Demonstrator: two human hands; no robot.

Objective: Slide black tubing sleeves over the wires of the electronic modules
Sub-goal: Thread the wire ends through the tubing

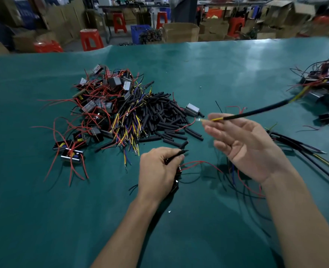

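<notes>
My left hand (159, 171) grips a black tubing sleeve (176, 154) and a small dark module (176, 182) against the green table, red wires (198, 163) looping out to the right. My right hand (243, 146) is raised palm up, its fingertips pinching the yellow wire end (216, 119) that sticks out of a long black sleeve (256, 112). That sleeved wire runs up and right toward the far pile. A heap of loose black sleeves (163, 117) lies just beyond my hands.
A tangle of grey modules with red, yellow and blue wires (101, 105) sits left of the sleeves on the green table (43, 219). Another module pile (326, 89) lies far right, sleeved wires (303, 149) beside my right wrist. Red stools and boxes stand behind.
</notes>
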